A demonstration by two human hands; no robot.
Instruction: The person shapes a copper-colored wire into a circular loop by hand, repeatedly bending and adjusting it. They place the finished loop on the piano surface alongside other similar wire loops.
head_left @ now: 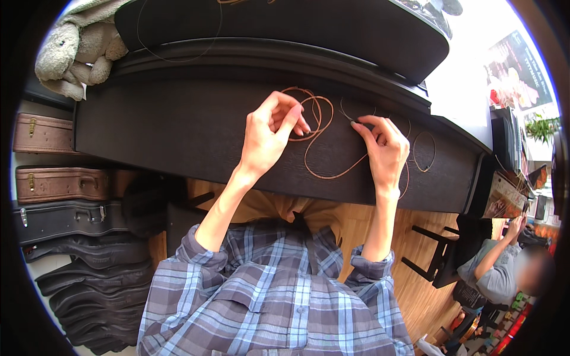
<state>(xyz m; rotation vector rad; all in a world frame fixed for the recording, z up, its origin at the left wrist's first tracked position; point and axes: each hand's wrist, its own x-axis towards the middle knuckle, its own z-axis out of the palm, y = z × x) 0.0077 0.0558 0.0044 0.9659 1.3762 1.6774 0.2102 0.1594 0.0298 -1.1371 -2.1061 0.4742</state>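
My left hand (273, 130) is closed on a loose coil of thin copper-coloured string (326, 177), its fingertips pinched at the coil's lower side. From the coil, one strand sags over the black surface and runs to my right hand (385, 142). That hand pinches the string near a small dark piece between thumb and forefinger. Thin wire ends (342, 107) stick up past these fingertips. Both hands are held above a black piano-like top (178, 124), a short way apart.
Another thin wire loop (415, 155) lies right of my right hand. A grey plush toy (62, 50) sits at the far left. Brown and black instrument cases (62, 184) are stacked below it. A black stool (436, 252) and a seated person in grey (490, 273) are at right.
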